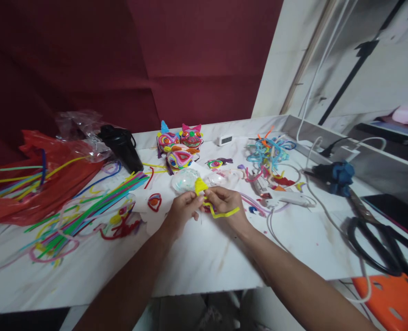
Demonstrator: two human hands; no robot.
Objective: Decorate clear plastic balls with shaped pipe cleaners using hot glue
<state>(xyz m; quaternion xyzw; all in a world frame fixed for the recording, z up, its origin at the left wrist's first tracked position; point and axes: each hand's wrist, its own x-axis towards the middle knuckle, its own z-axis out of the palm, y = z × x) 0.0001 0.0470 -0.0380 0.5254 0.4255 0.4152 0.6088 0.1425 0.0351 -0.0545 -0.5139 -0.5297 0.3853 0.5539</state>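
Observation:
Both hands meet near the middle of the table around a yellow pipe cleaner. Its upper end is worked into a small solid cone shape, and a loose bent tail hangs below my right hand. My left hand pinches the lower left of the piece between thumb and fingers. On the other side my right hand grips it with thumb and forefinger. Just behind the hands lies a clear plastic dome. To the left rests a red and orange pipe-cleaner shape on white paper.
Bundled pipe cleaners and a black bottle are on the left. Colourful decorated masks stand at the back. On the right are a glue gun, its cable, a blue pipe-cleaner tangle and large black scissors.

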